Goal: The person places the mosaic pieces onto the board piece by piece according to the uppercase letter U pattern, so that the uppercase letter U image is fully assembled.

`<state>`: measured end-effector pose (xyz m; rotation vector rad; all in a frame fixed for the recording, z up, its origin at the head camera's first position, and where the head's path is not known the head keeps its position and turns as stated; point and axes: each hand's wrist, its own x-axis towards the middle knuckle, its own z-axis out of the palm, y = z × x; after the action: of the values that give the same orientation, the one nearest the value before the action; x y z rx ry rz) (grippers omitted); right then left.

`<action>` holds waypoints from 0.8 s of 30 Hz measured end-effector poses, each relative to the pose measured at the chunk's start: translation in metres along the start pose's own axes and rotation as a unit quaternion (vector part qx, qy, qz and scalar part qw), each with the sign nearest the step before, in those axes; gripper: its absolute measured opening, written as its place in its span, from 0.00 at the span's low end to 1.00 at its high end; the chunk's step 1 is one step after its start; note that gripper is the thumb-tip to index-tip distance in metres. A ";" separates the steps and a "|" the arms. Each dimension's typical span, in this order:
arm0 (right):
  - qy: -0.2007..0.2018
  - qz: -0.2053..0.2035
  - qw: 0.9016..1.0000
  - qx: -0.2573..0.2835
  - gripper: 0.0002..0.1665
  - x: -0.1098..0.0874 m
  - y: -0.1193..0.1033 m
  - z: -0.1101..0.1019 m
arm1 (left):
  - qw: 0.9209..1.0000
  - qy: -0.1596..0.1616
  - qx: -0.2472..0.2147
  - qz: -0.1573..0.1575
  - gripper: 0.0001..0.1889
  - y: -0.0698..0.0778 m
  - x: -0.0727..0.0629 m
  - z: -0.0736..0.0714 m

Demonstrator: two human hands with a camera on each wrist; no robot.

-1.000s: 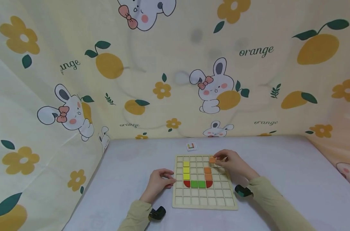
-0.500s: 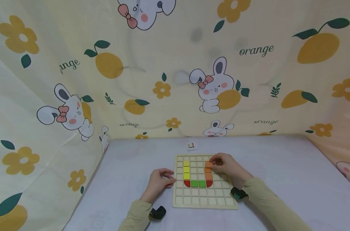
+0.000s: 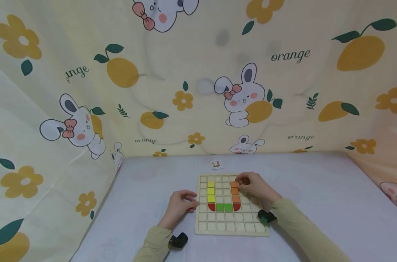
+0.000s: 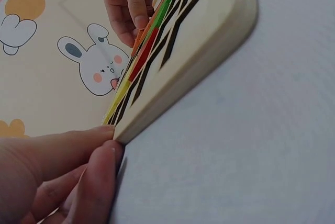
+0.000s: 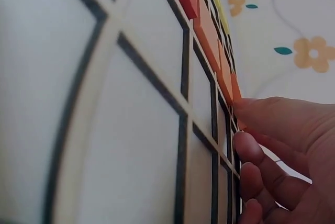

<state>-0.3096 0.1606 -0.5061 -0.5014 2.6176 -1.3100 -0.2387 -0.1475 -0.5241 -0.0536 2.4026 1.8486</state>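
A pale wooden grid board [image 3: 230, 227] lies on the table. On it, colored tiles form a U: a column of yellow tiles [image 3: 211, 191], red rounded corners [image 3: 237, 207], green tiles [image 3: 223, 207] along the bottom and orange tiles [image 3: 235, 198] on the right. My right hand [image 3: 254, 185] pinches the topmost orange tile [image 3: 234, 184] at the head of that column; in the right wrist view its thumb and finger are right at the tile [image 5: 236, 89]. At the board's left edge, my left hand [image 3: 179, 206] holds the rim between thumb and index finger, as the left wrist view shows.
A small pattern card [image 3: 217, 165] with a U design lies behind the board. Dark wrist devices [image 3: 178, 240] sit at both cuffs. A printed cloth [image 3: 185, 72] with rabbits and oranges hangs behind and beside the white table [image 3: 146, 178].
My right hand has moved left with the orange tile, from above the board's back right to the top of the orange column. The left hand has stayed at the board's edge.
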 end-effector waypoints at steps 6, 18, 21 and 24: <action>0.000 -0.017 1.000 -0.006 0.10 0.000 0.001 -0.002 | 1.000 0.000 0.003 -0.001 0.16 -0.001 0.001 0.001; 0.012 -0.026 0.999 -0.015 0.07 -0.001 0.002 -0.001 | 1.000 -0.004 -0.002 -0.003 0.16 -0.001 0.001 0.000; 0.017 -0.032 0.999 -0.015 0.07 -0.002 0.002 -0.002 | 1.000 -0.004 -0.002 -0.002 0.16 -0.001 0.001 0.001; 0.015 -0.036 0.999 -0.016 0.07 -0.002 0.002 -0.002 | 1.000 -0.002 -0.002 -0.011 0.15 -0.001 0.002 0.001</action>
<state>-0.3084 0.1639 -0.5070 -0.5902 2.6733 -1.3080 -0.2405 -0.1471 -0.5258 -0.0767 2.3859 1.8418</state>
